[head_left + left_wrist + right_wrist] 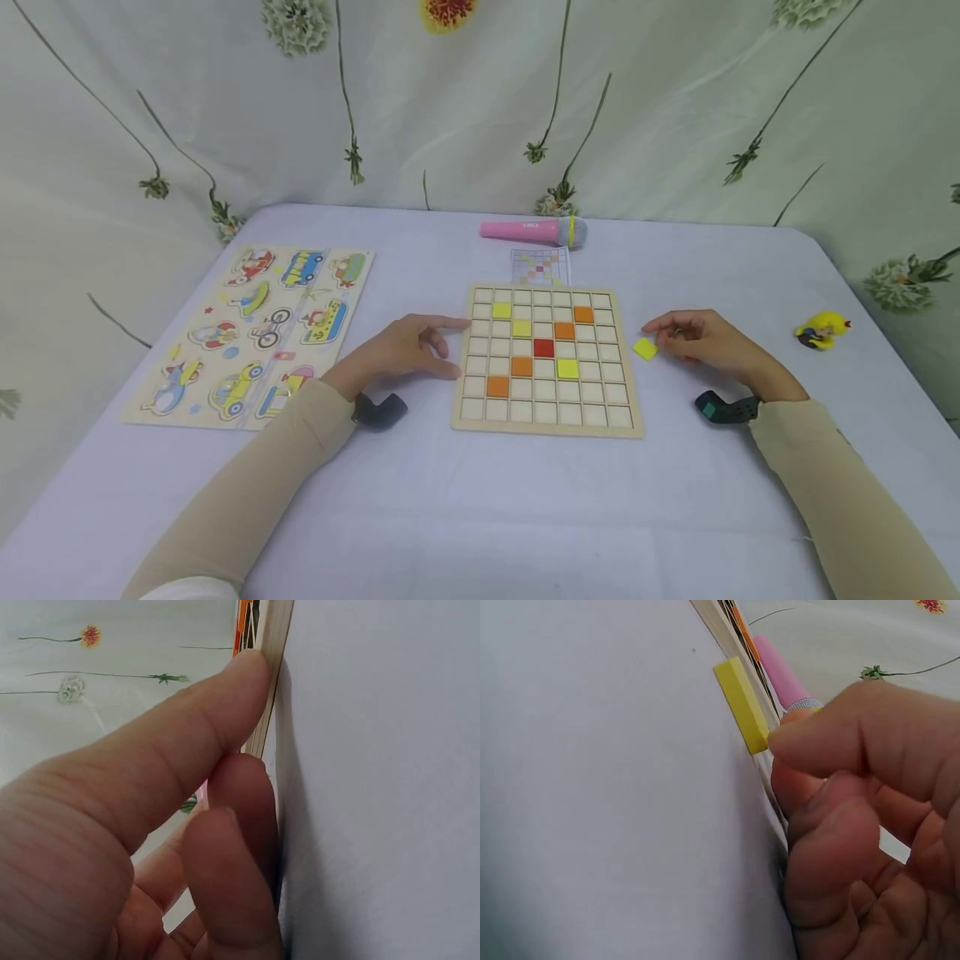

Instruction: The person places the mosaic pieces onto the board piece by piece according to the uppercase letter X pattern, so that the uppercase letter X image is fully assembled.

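Observation:
A wooden grid board (547, 431) lies mid-table. In its squares sit several orange tiles (583, 315), three yellow tiles (567, 368) and one red tile (543, 348). The left hand (401, 347) rests at the board's left side, index finger and thumb stretched out against its edge; the left wrist view shows a fingertip on the wooden rim (279, 630). Right of the board, the right hand (701, 337) pinches a loose yellow tile (644, 348) by one corner, low at the tabletop. In the right wrist view this yellow tile (739, 701) meets the thumb tip.
Behind the board lie a small printed pattern card (541, 267) and a pink toy microphone (525, 229). A wooden picture puzzle board (247, 333) with vehicles is at the left. To the far right is a small yellow-haired toy figure (822, 330). A flowered cloth hangs behind the table.

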Tool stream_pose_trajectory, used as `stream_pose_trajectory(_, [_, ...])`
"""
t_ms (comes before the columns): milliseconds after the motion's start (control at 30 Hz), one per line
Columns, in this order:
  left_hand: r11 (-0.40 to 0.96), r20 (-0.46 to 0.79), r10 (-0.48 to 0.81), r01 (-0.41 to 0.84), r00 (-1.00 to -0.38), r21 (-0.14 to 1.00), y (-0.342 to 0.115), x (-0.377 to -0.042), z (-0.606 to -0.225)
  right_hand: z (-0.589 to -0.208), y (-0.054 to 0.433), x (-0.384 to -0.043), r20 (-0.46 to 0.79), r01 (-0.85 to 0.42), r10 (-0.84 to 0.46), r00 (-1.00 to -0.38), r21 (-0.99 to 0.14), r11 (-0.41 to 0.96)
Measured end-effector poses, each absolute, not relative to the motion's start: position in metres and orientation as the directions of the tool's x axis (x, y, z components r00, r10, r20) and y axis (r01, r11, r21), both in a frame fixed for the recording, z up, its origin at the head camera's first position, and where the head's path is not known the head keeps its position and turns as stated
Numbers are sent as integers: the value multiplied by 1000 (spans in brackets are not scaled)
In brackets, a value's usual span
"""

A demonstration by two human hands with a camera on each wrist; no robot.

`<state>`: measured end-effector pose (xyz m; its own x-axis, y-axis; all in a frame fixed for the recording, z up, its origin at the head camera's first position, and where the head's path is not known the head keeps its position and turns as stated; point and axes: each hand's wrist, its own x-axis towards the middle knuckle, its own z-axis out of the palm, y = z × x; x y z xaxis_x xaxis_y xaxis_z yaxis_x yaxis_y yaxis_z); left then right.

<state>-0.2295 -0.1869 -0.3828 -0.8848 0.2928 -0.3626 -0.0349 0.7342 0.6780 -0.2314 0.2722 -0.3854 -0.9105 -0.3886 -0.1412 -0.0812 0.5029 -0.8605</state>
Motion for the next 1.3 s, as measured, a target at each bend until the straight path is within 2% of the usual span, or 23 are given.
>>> stream_pose_trajectory(433, [724,-354,304,-27,-885,689,-188,-228,-382,-383,267,-232,-143,-159,-446,-884,-804,573])
stream_pose_trajectory(800, [725,-338,314,-6,-887,689,-188,-227,-382,-374,259,-219,-94,-254,-424,-901,-679,689])
stream_pose_trajectory(1067, [732,-348,304,-16,-887,681,-188,-228,-382,-370,248,-203,-39,-303,-452,-891,-691,657])
stream_pose_trajectory(1300, [733,-349,303,-18,-887,680,-187,-228,-382,-369,237,-196,29,-406,-540,-841,-692,596])
